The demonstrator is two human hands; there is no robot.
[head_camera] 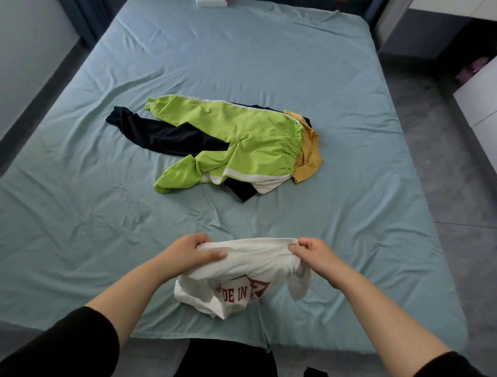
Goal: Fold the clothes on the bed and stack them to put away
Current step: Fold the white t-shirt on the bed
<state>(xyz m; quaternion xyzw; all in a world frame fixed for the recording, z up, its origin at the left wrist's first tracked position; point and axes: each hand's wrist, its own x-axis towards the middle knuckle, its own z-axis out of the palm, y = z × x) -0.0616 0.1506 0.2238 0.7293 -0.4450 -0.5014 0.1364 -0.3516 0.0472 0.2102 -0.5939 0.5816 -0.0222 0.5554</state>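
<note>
A white T-shirt [242, 271] with red lettering hangs bunched above the near part of the bed. My left hand [192, 251] grips its top edge on the left and my right hand [313, 253] pinches the same edge on the right. Further back, in the middle of the bed, lime-green trousers [242, 134] with a white side stripe lie spread over a black garment [161, 134]. A mustard-yellow garment [309, 156] pokes out from under the trousers' waistband on the right.
The bed [107, 215] has a wrinkled light-blue sheet. A white box [211, 2] sits at its far edge. White furniture [481, 107] stands on the grey floor to the right. A wall runs along the left side.
</note>
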